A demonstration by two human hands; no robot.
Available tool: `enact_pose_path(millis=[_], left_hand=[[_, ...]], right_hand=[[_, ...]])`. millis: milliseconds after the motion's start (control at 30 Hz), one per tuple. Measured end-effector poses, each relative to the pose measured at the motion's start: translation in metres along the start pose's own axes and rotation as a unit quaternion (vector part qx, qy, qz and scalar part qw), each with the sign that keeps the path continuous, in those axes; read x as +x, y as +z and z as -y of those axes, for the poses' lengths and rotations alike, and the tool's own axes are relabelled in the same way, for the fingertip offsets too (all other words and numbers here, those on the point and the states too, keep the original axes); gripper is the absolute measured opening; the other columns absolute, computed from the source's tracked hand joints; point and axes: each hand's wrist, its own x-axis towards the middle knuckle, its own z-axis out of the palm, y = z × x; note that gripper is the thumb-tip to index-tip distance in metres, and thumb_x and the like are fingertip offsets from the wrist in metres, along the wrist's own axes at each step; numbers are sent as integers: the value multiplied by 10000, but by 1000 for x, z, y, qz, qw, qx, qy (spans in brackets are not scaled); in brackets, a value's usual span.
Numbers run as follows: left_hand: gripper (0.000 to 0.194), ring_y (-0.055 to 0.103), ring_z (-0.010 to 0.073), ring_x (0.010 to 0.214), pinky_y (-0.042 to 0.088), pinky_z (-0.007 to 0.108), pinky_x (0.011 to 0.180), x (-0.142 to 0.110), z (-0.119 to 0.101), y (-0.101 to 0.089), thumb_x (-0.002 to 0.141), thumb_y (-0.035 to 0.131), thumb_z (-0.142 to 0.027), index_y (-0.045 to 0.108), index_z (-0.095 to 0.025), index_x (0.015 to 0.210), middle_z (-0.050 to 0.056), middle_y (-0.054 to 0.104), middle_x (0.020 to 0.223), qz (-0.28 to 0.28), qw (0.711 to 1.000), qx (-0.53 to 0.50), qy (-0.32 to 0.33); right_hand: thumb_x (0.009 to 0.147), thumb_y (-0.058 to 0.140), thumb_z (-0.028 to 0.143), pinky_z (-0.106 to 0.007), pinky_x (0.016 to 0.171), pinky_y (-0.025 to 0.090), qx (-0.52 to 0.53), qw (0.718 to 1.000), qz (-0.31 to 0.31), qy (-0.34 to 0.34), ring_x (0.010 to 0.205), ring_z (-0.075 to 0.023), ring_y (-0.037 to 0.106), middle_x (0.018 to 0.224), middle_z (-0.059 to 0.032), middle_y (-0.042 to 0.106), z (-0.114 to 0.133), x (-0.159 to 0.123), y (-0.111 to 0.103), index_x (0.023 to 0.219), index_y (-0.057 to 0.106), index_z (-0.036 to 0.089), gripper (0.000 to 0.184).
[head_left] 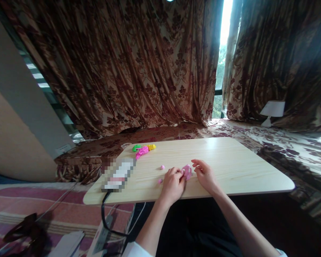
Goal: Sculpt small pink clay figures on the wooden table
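1. The left hand (173,180) is bending its fingers inward toward the thumb, its back facing up.
2. The right hand (204,175) is hovering nearby, its fingers loosely curved, spread a little and pointing leftward.
3. The left forearm (155,216) and right forearm (239,214) (both bare) are reaching forward, converging toward the hands.

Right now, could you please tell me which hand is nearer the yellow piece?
Left: the left hand is on the person's side of the yellow piece, to its right; the right hand is farther right.
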Motion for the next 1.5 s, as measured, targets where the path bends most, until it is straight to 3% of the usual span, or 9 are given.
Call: enact_pose_path(millis=[167,267,433,600,833,1100,1333,1500], left_hand=[[210,527,189,925,418,326,838,-7,3,-9,827,472,-238,626,-222,969,51,571,924,-5,999,-36,-19],[213,524,184,944,416,320,854,-12,4,-13,820,472,-201,628,-228,963,48,569,943,-26,998,-59,-25],[215,520,189,909,412,327,829,-15,1,-14,818,464,-178,658,-225,899,53,561,902,-35,999,-22,-14],[224,507,193,878,396,334,795,-15,-6,-18,838,450,-218,671,-236,869,52,549,858,-16,998,56,-2],[213,492,208,897,384,347,790,-21,-13,-22,826,465,-214,659,-248,909,58,543,882,-6,994,113,8],[262,509,212,915,408,347,801,-26,-12,-22,832,434,-187,609,-242,1020,63,572,917,-42,998,53,-7],[215,525,204,911,427,345,809,-26,-7,-21,816,442,-154,611,-210,936,58,589,892,-63,998,15,-21],[158,539,201,909,433,344,817,-27,-4,-19,795,460,-145,589,-204,864,50,590,879,-88,995,-20,-36]], right_hand=[[641,407,39,-271,695,482,47,995,84,-8,909,-157,570,1050,-57,592,12,-5,-6,1166,510,218,564],[692,500,96,-314,782,463,27,992,121,-18,958,-177,563,1061,-52,609,21,-7,-8,1139,535,218,465],[781,536,203,-287,757,458,-2,990,137,-41,834,-158,595,882,-11,654,27,-6,-3,963,629,206,204],[822,509,231,-243,668,464,12,986,164,-35,731,-139,609,776,3,648,26,-4,3,979,636,206,204],[830,514,284,-244,677,465,-37,987,146,-63,734,-142,603,780,-6,642,29,-4,9,919,658,219,182],[828,506,268,-229,628,487,-6,988,148,-45,693,-133,602,784,-9,648,26,-4,10,940,643,204,188],[759,532,167,-258,670,502,30,990,138,-15,824,-162,610,916,-35,654,23,-9,0,1050,595,193,299],[763,543,204,-274,662,515,61,990,126,7,819,-167,616,932,-66,652,21,-9,-6,1062,588,163,305]])
